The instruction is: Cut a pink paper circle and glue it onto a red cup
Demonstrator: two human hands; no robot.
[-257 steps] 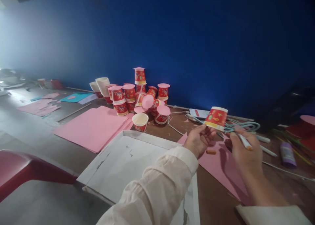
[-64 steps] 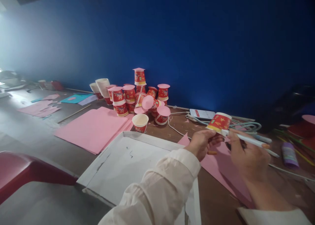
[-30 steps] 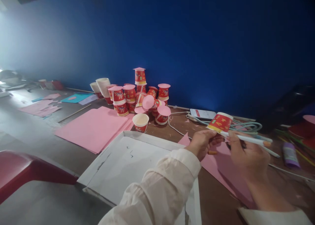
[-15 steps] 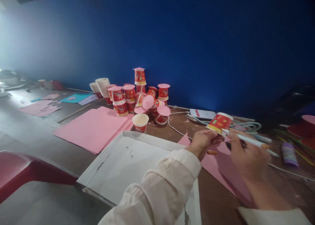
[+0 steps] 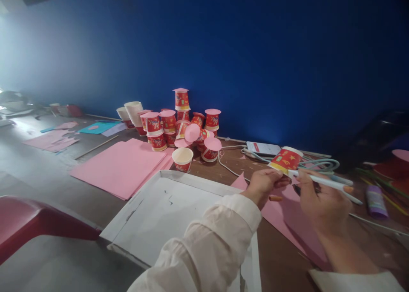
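Note:
Tilted in my left hand [image 5: 264, 184] is a red paper cup [image 5: 287, 159] with gold stars and a yellow-and-white rim band, gripped low by the rim. My right hand [image 5: 324, 204] is closed on a white marker pen [image 5: 329, 183] with an orange end. The pen's tip points at the cup's yellow band; whether it touches I cannot tell. Beneath my left fingers is a small orange-brown piece [image 5: 275, 198], possibly a pen cap. Pink paper [image 5: 284, 211] lies on the table under both hands.
Red cups topped with pink discs [image 5: 153, 124] are piled against the blue wall, beside stacked plain cups [image 5: 133, 111]. One upright cup [image 5: 182, 159] stands near a white box lid [image 5: 182, 211]. Pink sheets [image 5: 118, 166], a phone [image 5: 262, 147], cables and a purple glue stick [image 5: 376, 201] lie around.
The marker pen has shifted slightly along the cup's yellow band, and the cup's angle has changed a little. My left hand stays nearly in place.

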